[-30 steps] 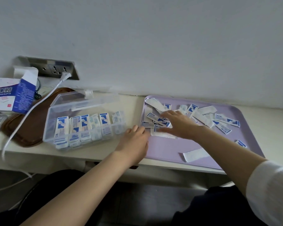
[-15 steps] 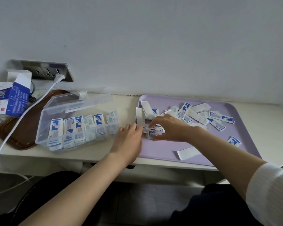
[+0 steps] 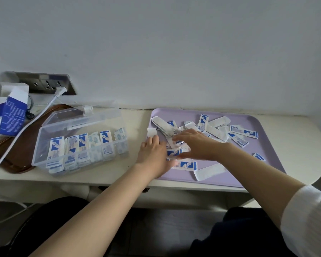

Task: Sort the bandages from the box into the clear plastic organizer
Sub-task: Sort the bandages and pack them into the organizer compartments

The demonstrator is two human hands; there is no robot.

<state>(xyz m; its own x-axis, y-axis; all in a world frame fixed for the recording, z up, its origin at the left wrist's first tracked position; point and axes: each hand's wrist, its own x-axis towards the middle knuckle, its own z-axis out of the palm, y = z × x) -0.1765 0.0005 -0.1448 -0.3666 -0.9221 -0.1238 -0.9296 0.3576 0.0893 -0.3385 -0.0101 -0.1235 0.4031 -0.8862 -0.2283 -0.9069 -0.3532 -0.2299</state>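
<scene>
Loose blue-and-white bandages [image 3: 243,133] lie scattered on a purple tray [image 3: 267,156]. My right hand [image 3: 196,145] reaches over the tray's left part, with fingers and thumb curled round a small bunch of bandages [image 3: 173,152]. My left hand [image 3: 152,154] stands at the tray's left edge, fingers fairly straight, touching that bunch. A white strip [image 3: 152,132] stands up against its fingertips. The clear plastic organizer [image 3: 43,145] sits to the left with its lid open, and several compartments hold upright bandages [image 3: 82,143]. The blue-and-white bandage box [image 3: 9,115] stands opened at far left.
A brown tray [image 3: 17,160] lies under the organizer's left end. A white cable [image 3: 26,127] runs from a wall socket [image 3: 44,84] across it and off the table's front. The wall rises right behind the table. My legs are below the table edge.
My right hand has drawn a bunch of bandages from the pile toward the tray's left edge. My left hand moved onto the tray to meet it, and a white strip now stands against its fingers.
</scene>
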